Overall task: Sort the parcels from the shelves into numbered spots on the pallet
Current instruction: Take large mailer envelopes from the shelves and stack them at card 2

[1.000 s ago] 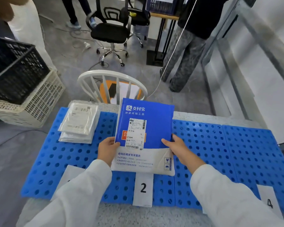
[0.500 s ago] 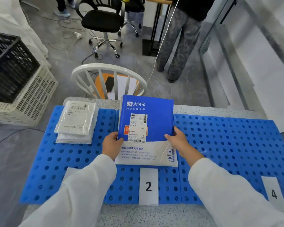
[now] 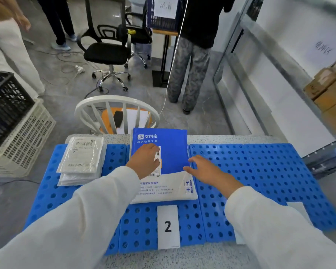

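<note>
And it's down! Half a second ago you held the blue parcel [image 3: 173,152] by both sides; now it lies flat on the pallet [image 3: 260,171], just above the number 2 card [image 3: 168,227]. Your left grip [image 3: 144,160] is spread wide, palm resting on the parcel's label [image 3: 158,167]. Your right grip [image 3: 208,171] hangs loose and wide at the parcel's right edge, holding nothing. Looks like spot 2 is filled. The white parcels [image 3: 81,158] sit stacked to its left, not touching it.
</note>
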`<state>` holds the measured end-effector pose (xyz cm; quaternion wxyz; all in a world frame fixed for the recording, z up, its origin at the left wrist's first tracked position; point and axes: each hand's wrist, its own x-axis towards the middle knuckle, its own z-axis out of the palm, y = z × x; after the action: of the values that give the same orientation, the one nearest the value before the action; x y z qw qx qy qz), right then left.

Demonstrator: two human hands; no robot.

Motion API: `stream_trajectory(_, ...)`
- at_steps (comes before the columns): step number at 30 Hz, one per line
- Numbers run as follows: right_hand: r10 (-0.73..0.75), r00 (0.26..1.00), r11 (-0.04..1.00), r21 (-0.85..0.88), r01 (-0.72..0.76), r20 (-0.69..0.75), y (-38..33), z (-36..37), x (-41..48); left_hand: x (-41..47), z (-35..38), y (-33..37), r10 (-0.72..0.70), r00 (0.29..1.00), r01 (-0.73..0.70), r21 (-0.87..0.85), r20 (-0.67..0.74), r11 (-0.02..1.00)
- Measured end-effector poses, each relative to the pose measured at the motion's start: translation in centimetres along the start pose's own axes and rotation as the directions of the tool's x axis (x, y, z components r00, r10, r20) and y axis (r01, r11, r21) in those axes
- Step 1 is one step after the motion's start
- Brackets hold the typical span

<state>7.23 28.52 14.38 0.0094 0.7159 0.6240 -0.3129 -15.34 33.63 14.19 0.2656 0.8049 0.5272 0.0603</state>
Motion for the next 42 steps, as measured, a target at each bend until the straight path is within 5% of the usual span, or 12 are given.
stream_trajectory(7,-0.067,0.976,0.953,-0.304,0.000,-0.207,0.6,-7.2,-7.0,-1.2,-2.9,11.2,0.312,0.950,-0.308,0.196,0.010,0.931)
stream_trajectory(19,0.175,0.844,0.965,-0.084,-0.250,-0.507,8.9,-11.2,-31.4,-11.8,-5.2,31.4,0.547,0.829,-0.557,0.248,0.115,0.793)
stream_trajectory(26,0.366,0.679,0.899,0.051,-0.436,-0.637,15.5,-8.2,-48.7,-21.9,0.4,44.8,0.750,0.645,-0.758,0.247,0.146,0.604)
stream_trajectory(30,0.504,0.535,0.828,0.202,-0.523,-0.678,18.9,-5.7,-58.2,-28.7,3.0,51.2,0.857,0.481,-0.872,0.200,0.185,0.446)
stream_trajectory(42,0.757,0.213,0.553,0.432,-0.713,-0.617,24.6,2.2,-77.6,-41.3,13.7,65.5,0.952,0.101,-0.992,0.096,0.289,0.077)
